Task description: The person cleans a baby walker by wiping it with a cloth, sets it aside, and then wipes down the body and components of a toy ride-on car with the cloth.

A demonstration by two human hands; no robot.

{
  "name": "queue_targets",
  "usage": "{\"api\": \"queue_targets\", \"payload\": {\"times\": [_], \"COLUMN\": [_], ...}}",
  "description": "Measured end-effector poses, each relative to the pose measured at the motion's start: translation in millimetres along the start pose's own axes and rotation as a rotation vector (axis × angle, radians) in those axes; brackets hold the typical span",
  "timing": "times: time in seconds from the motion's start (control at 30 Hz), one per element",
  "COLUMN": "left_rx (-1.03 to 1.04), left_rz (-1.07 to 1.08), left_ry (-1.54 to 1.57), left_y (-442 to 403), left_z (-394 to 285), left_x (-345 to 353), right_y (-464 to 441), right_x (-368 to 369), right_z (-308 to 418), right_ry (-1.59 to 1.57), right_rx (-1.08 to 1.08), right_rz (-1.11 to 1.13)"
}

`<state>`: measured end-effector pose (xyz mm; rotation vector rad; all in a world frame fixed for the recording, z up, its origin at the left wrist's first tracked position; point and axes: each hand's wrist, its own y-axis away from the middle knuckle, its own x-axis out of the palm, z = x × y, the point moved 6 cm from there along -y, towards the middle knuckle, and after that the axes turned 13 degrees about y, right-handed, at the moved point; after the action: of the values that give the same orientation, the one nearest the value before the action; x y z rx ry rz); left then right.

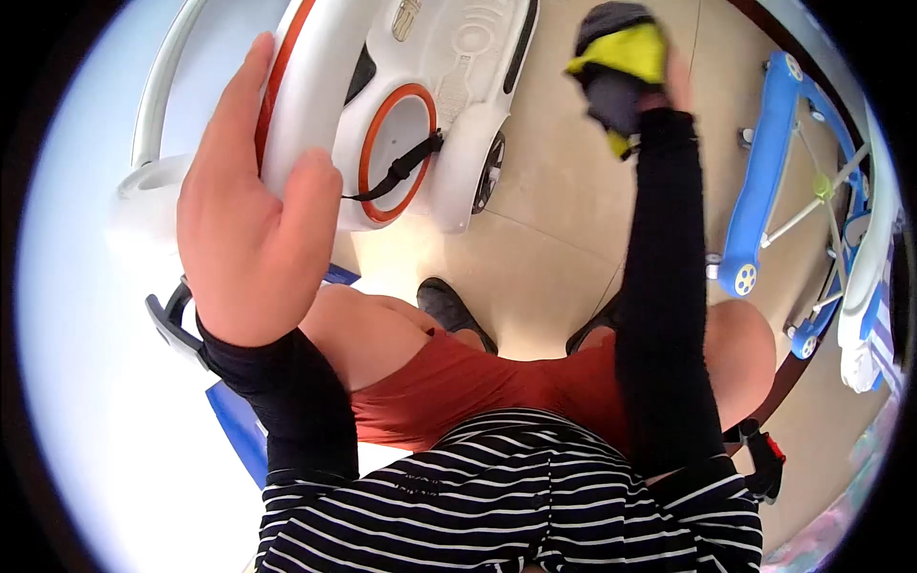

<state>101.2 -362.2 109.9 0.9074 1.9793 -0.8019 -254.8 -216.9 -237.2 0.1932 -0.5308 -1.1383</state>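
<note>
My left hand is raised with its fingers stretched out and the thumb apart, and nothing is in it. It overlaps the rounded white edge of a white plastic ride-on toy with orange trim; whether it touches the toy, I cannot tell. At the end of my outstretched arm, my right hand grips a dark grey and yellow cloth. The bunched cloth hides most of the fingers and is slightly blurred. It hangs above the tiled floor, to the right of the toy.
On the right stands a blue wheeled frame with thin white bars. A black strap with a buckle crosses the toy's orange ring. Below are my dark shoes on beige tiles. The left side is washed out by glare.
</note>
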Motion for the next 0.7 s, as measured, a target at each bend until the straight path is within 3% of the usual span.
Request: {"api": "queue_targets", "payload": {"times": [0.03,0.07,0.1,0.13,0.2,0.23,0.27,0.33,0.43,0.53,0.7], "left_rx": [0.010,0.013,0.016,0.020,-0.013,-0.030,0.056,0.133,0.075,0.067,0.072], "left_rz": [-0.006,-0.009,-0.012,-0.014,0.005,0.014,0.142,0.253,0.081,0.014,-0.009], "left_ry": [-0.031,-0.031,-0.029,-0.028,-0.017,-0.010,0.039,0.087,0.021,0.013,0.014], "left_y": [0,1,1,1,1,0,-2,-4,-4,-5,-4], "left_z": [1,1,1,-1,-3,-4,-16,-26,-9,-3,2], "left_x": [0,0,1,1,3,1,-1,-6,-1,3,4], "right_y": [15,31,74,93,126,132,150,149,149,186,276], "right_x": [30,68,111,135,166,176,182,177,185,191,190], "right_z": [-12,-7,-12,-27,-60,-90,-97,-101,-105,-100,-128], "right_ry": [0.123,0.757,0.719,0.774,1.176,1.286,1.368,1.341,1.469,1.546,1.481], "right_rx": [-0.051,-0.494,-0.354,-0.494,-0.399,-0.458,-0.708,-0.613,-0.672,-0.678,-1.125], "right_rz": [0.006,0.040,-0.016,0.038,0.162,0.308,0.361,0.349,0.387,0.222,0.254]}}
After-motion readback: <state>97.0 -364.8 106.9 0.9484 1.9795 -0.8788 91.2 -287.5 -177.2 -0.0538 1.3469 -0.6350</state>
